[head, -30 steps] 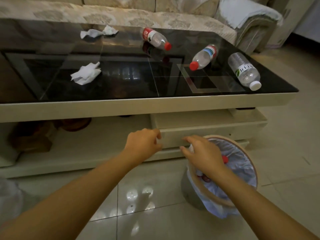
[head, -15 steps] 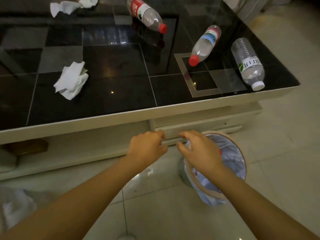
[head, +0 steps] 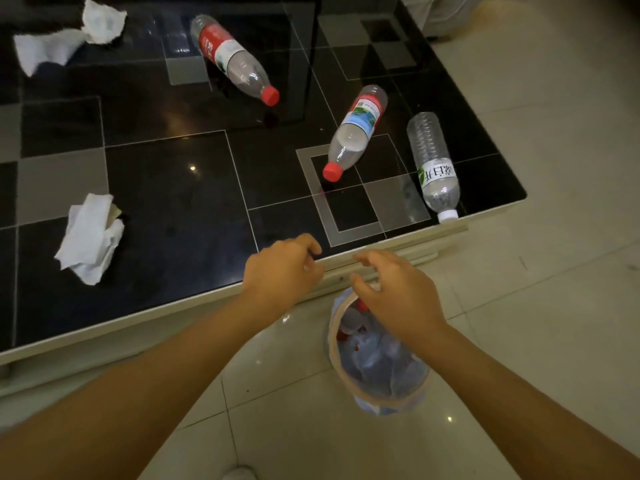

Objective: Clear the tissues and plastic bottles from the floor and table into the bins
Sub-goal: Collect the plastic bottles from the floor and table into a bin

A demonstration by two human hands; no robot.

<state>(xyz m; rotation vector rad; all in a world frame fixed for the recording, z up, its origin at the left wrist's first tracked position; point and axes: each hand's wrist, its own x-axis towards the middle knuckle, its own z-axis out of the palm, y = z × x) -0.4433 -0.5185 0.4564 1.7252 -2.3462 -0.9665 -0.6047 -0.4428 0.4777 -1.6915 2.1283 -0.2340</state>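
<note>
Three plastic bottles lie on the black glass table (head: 173,188): a red-labelled one (head: 232,58) at the back, a blue-labelled one with a red cap (head: 355,131), and a clear white-capped one (head: 433,166) near the right edge. A crumpled tissue (head: 90,237) lies front left, and another tissue (head: 65,39) sits at the back left. My left hand (head: 282,271) hovers over the table's front edge, fingers loosely curled, holding nothing. My right hand (head: 394,294) hangs empty over the bin (head: 341,362), which stands on the floor and holds several bottles.
Pale floor tiles (head: 536,271) spread to the right of and in front of the table. A cream sofa corner (head: 440,12) shows at the top right. The table's white rim (head: 121,327) runs diagonally across the view.
The view has risen and now looks more steeply down on the tabletop. Both hands have lifted from beside the bin up to the table's front edge, and the right hand's fingers have spread.
</note>
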